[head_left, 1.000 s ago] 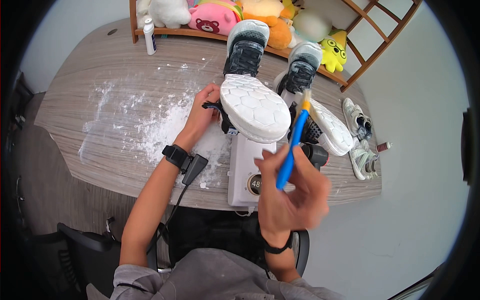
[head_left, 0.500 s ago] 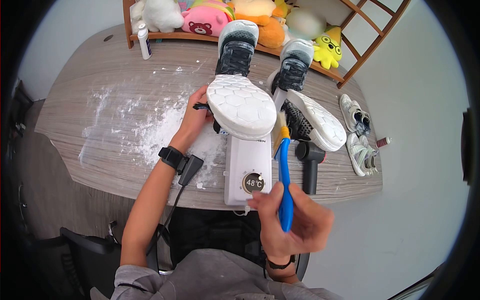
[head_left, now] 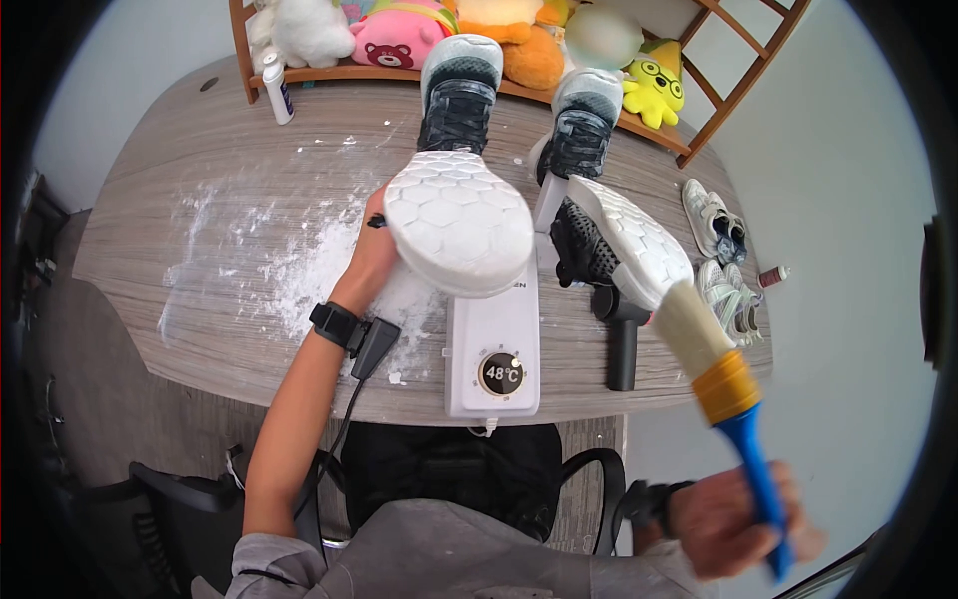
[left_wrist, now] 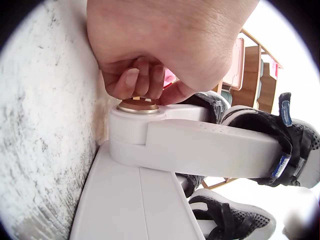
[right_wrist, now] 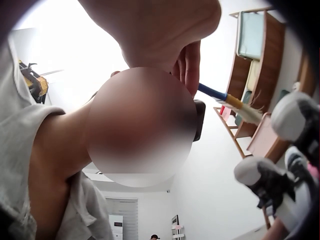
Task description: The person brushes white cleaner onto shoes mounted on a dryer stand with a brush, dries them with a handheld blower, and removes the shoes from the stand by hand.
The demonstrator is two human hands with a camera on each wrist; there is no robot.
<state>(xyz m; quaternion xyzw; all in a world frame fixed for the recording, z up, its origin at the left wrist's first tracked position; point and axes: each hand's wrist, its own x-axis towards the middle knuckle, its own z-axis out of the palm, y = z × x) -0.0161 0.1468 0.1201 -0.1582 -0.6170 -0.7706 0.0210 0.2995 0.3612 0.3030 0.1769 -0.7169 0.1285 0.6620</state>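
A white shoe dryer (head_left: 467, 374) stands on the table, its dial reading 48°C, with shoes on its arms. The nearest black-and-white shoe (head_left: 459, 225) turns its honeycomb sole up. My left hand (head_left: 371, 245) is mostly behind that shoe. In the left wrist view, its curled fingers (left_wrist: 142, 82) grip at the brown knob (left_wrist: 137, 106) on the dryer's joint. My right hand (head_left: 743, 524) holds a brush (head_left: 743, 434) by its blue handle, pale bristles pointing up and left, away from the nearest shoe. Another black-and-white shoe (head_left: 644, 240) hangs at the right.
White powder (head_left: 309, 260) is scattered left of the dryer. A dark handheld device (head_left: 621, 344) lies to the right. Small white shoes (head_left: 709, 215) and a little bottle (head_left: 773, 276) are near the right edge. A white bottle (head_left: 277, 90) and a shelf of plush toys (head_left: 399, 40) stand behind.
My right hand has swung with the brush from in front of the dryer to the lower right, near my body. My left hand stays beside the nearest shoe. The view has shifted slightly.
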